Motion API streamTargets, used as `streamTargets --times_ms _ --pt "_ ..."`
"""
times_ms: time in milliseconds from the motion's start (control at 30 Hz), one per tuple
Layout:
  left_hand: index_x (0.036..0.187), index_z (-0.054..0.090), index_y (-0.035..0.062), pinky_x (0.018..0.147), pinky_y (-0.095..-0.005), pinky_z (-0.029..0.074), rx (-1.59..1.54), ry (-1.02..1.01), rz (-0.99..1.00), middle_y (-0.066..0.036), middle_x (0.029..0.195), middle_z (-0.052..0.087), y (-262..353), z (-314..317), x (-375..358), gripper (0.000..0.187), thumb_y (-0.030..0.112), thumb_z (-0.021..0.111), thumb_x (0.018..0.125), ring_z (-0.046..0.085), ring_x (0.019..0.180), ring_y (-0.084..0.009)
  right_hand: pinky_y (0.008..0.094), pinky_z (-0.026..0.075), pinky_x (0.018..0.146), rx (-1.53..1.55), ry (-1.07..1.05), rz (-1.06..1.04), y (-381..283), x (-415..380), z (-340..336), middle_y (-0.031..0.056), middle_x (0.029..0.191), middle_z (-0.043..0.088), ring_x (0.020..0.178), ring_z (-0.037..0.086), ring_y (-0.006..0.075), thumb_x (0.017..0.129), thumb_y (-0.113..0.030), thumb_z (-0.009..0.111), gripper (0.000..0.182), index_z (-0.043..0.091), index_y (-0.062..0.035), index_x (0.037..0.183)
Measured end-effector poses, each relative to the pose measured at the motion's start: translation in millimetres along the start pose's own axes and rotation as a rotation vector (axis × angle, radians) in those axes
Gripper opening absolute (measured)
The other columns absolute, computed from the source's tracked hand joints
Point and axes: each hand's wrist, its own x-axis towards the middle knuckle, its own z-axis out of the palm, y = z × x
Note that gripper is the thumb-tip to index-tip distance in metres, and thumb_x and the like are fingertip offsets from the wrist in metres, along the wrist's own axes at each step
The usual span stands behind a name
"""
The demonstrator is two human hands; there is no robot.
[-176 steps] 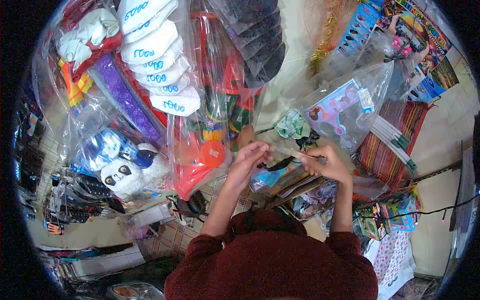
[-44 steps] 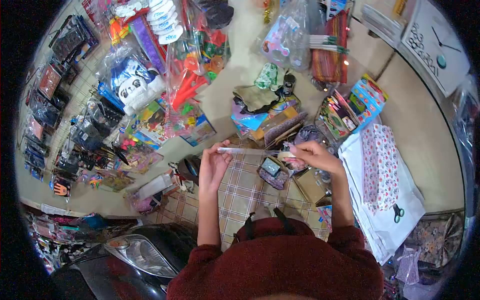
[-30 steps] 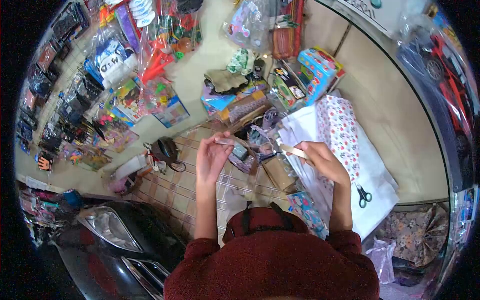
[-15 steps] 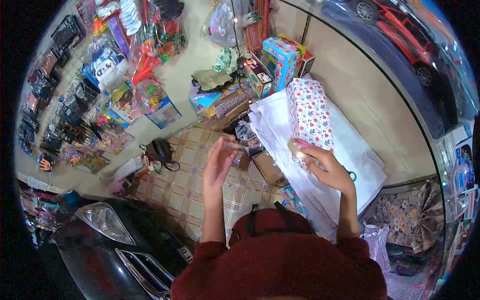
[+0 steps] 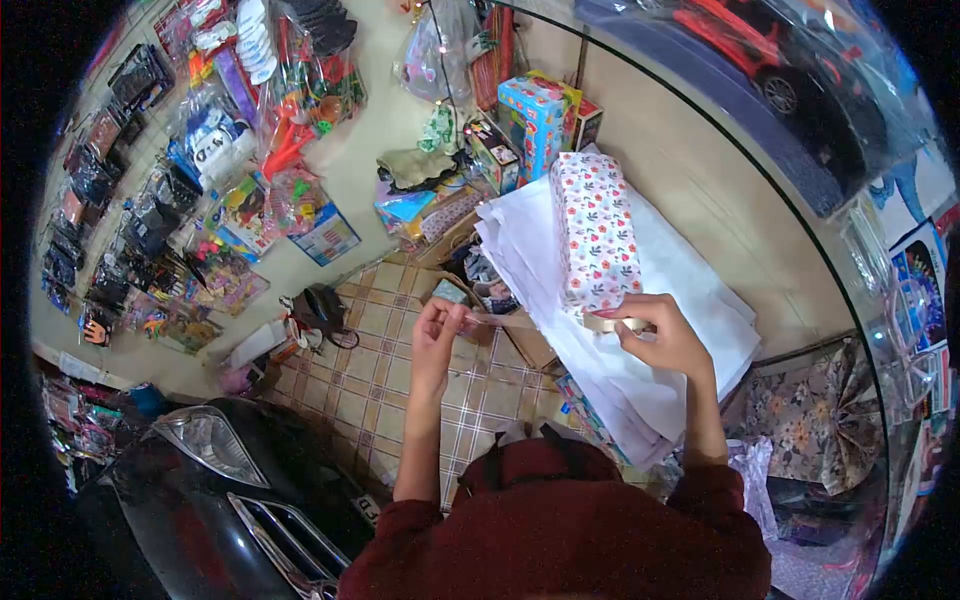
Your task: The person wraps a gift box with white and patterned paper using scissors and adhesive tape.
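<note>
My right hand [image 5: 664,334] grips a roll of clear tape [image 5: 612,322] by its edge, just in front of a long box wrapped in floral paper [image 5: 598,235]. From the roll a thin strip of tape [image 5: 512,321] stretches left to my left hand [image 5: 436,335], whose thumb and fingertips pinch its end. The wrapped box lies on a stack of large white paper sheets [image 5: 690,270], its near end close to the roll.
Behind the box stand a blue toy carton [image 5: 532,125] and smaller cartons. An open cardboard box [image 5: 530,345] sits beside the paper stack, above the tiled floor [image 5: 385,330]. A black toy-car-like body [image 5: 200,510] is at lower left. Packaged goods hang on the left wall.
My left hand has closed into a pinch and a strip of tape now runs taut between the hands. The roll has turned in my right hand. The view has shifted slightly.
</note>
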Motion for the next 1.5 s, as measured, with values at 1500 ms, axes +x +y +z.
streamTargets --times_ms 1500 --pt "0.094 0.05 0.0091 0.09 -0.0342 0.047 -0.149 -0.176 -0.371 -0.02 0.11 0.064 -103 98 -40 0.016 0.023 0.056 0.094 0.066 0.095 -0.0226 0.0427 0.046 0.077 -0.63 0.277 0.561 133 -102 8 0.0163 0.083 0.063 0.082 0.061 0.0348 0.059 -0.015 0.078 0.048 0.06 -0.0028 0.102"
